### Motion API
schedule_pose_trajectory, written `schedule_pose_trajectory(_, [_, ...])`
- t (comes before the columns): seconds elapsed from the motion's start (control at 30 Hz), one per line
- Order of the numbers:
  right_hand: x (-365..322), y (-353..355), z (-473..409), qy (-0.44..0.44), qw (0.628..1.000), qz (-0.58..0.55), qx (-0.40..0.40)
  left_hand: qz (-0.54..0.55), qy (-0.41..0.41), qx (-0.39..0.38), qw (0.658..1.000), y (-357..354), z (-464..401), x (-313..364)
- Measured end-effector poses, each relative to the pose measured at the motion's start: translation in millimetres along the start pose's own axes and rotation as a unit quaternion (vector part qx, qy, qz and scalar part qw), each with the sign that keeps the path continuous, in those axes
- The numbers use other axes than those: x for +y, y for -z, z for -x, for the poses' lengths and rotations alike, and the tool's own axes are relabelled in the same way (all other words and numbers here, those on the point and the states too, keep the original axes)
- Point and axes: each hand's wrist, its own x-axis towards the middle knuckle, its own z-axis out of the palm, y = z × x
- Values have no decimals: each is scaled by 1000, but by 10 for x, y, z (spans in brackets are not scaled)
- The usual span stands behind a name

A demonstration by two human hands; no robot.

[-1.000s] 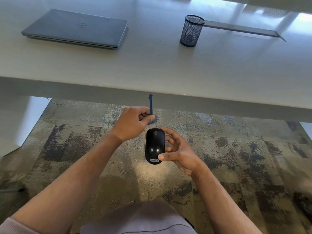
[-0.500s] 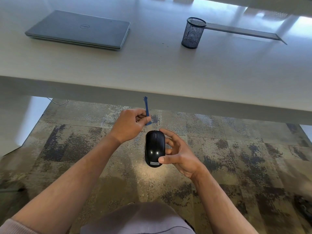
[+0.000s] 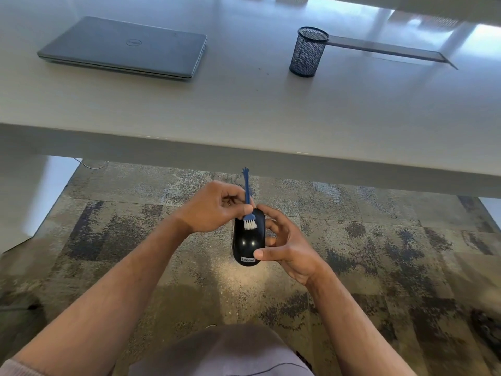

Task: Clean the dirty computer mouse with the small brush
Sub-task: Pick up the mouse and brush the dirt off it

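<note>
A glossy black computer mouse (image 3: 248, 244) is held in the air in front of the desk edge, above the carpet. My right hand (image 3: 287, 245) grips it from the right side, thumb on its near end by the label. My left hand (image 3: 214, 207) pinches a small blue brush (image 3: 248, 202) by its thin handle. The brush's white bristles rest on the front top of the mouse, and the handle points up and away.
The pale desk (image 3: 244, 115) spans the view ahead, its front edge just beyond my hands. On it lie a shut grey laptop (image 3: 124, 47) at the left and a black mesh pen cup (image 3: 309, 51) at the right. Patterned carpet (image 3: 379, 253) lies below.
My left hand has brought the brush down and to the right, so its white bristles now lie on the front of the mouse. My right hand keeps its hold on the mouse.
</note>
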Motion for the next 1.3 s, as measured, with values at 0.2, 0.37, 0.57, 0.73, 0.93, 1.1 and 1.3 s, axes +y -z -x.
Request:
schedule_pose_trajectory(0.2, [22, 0, 26, 1, 1000, 7, -4, -112, 45, 140, 983, -23, -72, -63])
schedule_pose_trajectory(0.37, [-4, 22, 25, 3, 1000, 2, 8, -16, 34, 162, 986, -3, -19, -39])
schedule_pose_trajectory(0.57, [-9, 22, 3, 4, 1000, 6, 11, 70, 8, 53, 996, -5, 114, -95])
schedule_pose_trajectory(0.73, [-5, 12, 2, 2, 1000, 7, 0, 49, 40, 112, 992, -27, 64, -186])
schedule_pose_trajectory(0.93, [-13, 29, -3, -2, 1000, 10, 1, 40, 69, 203, 976, -25, 16, -176])
schedule_pose_trajectory(1.1, [-16, 29, -28, -2, 1000, 8, 0, 34, 24, 54, 998, 16, -6, 42])
schedule_pose_trajectory(1.3, [-21, 29, -30, 10, 1000, 10, -9, -94, 6, 27, 995, -76, -169, 121])
